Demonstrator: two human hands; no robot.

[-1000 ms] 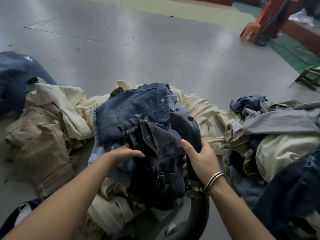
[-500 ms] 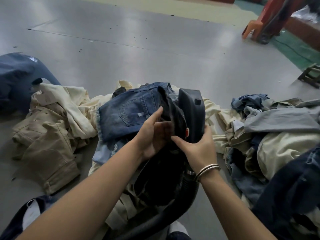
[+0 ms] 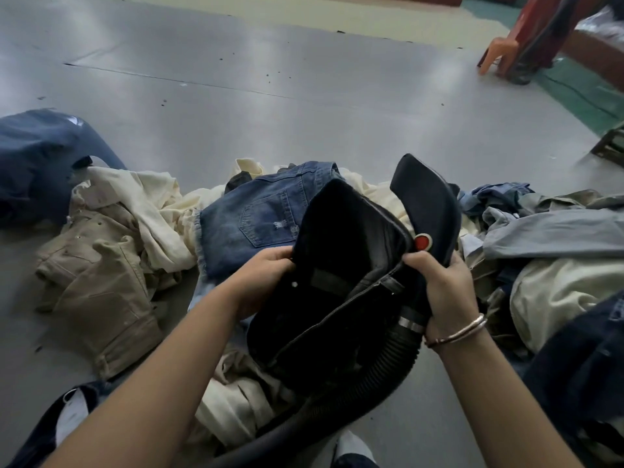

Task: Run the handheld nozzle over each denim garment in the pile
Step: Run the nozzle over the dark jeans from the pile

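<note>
A dark denim garment [image 3: 337, 282] hangs open between my hands above the pile, its inside facing me. My left hand [image 3: 266, 275] grips its left edge. My right hand [image 3: 442, 288] holds the right edge together with the dark handheld nozzle [image 3: 429, 204], which points up and away and carries a red button. A black ribbed hose [image 3: 381, 363] runs from the nozzle down past the garment toward me. Blue denim shorts [image 3: 256, 217] lie just behind the held garment.
Cream and tan garments [image 3: 111, 251] lie heaped at the left, with a dark blue piece [image 3: 37, 157] beyond them. Grey, cream and dark garments [image 3: 557, 265] are piled on the right. Bare grey floor [image 3: 304, 96] stretches ahead; an orange stool [image 3: 499, 52] stands far right.
My hands have moved apart, spreading the dark garment open. The nozzle has swung up to the right, clear of the cloth. My left hand went from lying on the garment to gripping its edge.
</note>
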